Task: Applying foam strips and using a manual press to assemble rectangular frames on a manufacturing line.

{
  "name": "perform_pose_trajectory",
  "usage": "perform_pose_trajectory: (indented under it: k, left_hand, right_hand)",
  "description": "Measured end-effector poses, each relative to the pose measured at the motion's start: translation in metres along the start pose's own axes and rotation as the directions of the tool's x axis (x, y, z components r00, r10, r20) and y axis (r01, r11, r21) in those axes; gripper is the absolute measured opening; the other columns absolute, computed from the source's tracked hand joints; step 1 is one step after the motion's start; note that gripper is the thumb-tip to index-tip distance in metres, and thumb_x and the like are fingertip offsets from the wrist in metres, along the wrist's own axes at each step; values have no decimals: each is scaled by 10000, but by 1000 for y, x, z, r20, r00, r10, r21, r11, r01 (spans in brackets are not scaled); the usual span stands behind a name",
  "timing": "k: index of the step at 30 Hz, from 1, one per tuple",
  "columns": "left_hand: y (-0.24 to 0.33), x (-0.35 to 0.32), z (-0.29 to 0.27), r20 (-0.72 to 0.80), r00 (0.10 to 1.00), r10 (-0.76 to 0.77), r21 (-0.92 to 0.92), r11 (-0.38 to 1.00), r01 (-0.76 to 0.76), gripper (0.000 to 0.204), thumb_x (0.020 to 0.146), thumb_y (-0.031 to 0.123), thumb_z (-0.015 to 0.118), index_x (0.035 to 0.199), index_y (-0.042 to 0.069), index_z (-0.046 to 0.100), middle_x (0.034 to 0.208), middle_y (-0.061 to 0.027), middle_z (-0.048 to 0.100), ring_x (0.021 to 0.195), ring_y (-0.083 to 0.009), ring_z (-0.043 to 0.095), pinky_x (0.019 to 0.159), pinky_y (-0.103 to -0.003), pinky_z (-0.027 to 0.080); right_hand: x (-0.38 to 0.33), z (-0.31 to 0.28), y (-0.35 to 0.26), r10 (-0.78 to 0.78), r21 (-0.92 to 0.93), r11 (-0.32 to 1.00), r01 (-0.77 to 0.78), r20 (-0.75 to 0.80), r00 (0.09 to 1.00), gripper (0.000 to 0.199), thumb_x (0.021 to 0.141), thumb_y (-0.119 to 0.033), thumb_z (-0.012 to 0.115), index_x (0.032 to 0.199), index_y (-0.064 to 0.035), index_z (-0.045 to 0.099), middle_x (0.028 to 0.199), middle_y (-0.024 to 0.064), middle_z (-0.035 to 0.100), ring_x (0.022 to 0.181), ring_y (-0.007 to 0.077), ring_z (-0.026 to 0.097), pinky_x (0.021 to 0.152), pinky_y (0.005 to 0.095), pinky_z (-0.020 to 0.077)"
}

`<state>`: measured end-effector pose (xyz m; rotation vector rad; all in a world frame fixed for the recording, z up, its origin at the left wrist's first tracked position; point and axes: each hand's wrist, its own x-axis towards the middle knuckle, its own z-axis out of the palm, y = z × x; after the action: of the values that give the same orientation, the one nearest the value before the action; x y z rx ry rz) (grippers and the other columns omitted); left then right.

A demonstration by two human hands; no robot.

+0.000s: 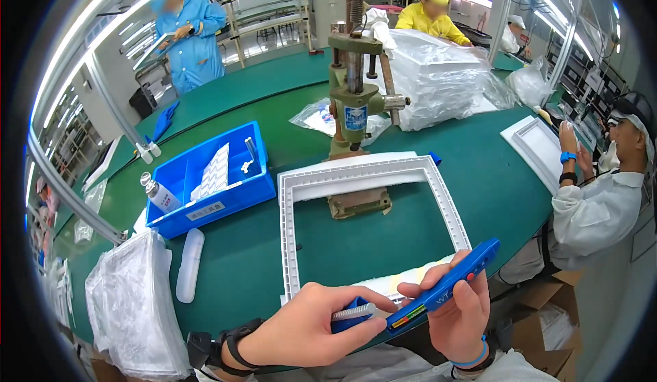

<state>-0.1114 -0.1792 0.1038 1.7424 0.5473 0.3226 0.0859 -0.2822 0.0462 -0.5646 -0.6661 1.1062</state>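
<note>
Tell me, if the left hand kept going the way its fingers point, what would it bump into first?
Probably the right hand. The left hand points rightward along the blue tool both hold, though depth is unclear.

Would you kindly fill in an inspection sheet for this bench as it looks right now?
Surface: green bench mat, no spills seen.
Job's things: blue handheld tool held in both hands; white rectangular frame lying flat beyond it.
Clutter: blue bin with white parts; small bottle beside it; bagged stack at the bench's left edge; green hand press behind the frame.
Grippers: left hand grips the tool's metal tip end; right hand grips its body.
Cables: nothing seen.
Surroundings: co-workers at the far side and at the right.
</note>
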Motion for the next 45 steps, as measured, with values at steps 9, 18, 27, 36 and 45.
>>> perform_pose_trajectory:
  k: [9,18,27,36,45]
  left_hand:
    - [2,0,-2,225,956,-188,0,981,193,294,947,110,605,1205,13,503,1016,-132,672,924,-136,609,824,-274,490]
    - [1,3,3,173,980,-97,-28,994,103,338,976,153,642,1265,-1,560,1026,-94,698,889,-145,642,834,-273,500]
    - [-2,4,5,216,975,-59,-34,997,68,328,978,125,629,1279,11,564,961,-77,703,874,-152,653,782,-278,495]
    - [3,2,11,124,992,-31,121,993,16,345,950,118,662,1264,7,572,970,-98,678,823,-179,643,727,-301,506]
    - [4,0,11,-16,999,-40,91,995,42,370,967,83,583,1327,5,544,1015,-80,659,879,-140,616,763,-270,492]
  right_hand:
    - [4,-2,-5,-154,-21,988,154,-34,987,252,1021,-172,519,1168,-51,353,1082,252,642,1076,445,665,897,530,599]
    - [0,-5,-4,-221,-42,974,222,19,975,299,1028,-174,528,1214,-50,329,1102,233,626,1107,438,653,917,538,585]
    - [-8,1,14,-162,-168,970,174,79,984,328,1017,-174,547,1200,-18,324,1131,276,662,1168,429,620,1082,583,424]
    - [-14,6,27,-133,-197,970,146,77,988,340,1023,-192,542,1213,-14,323,1114,286,666,1135,421,642,1062,552,454]
    - [-3,-17,5,7,-45,999,-2,114,993,396,1056,-217,400,1399,-45,302,1029,168,602,1008,305,657,978,489,498]
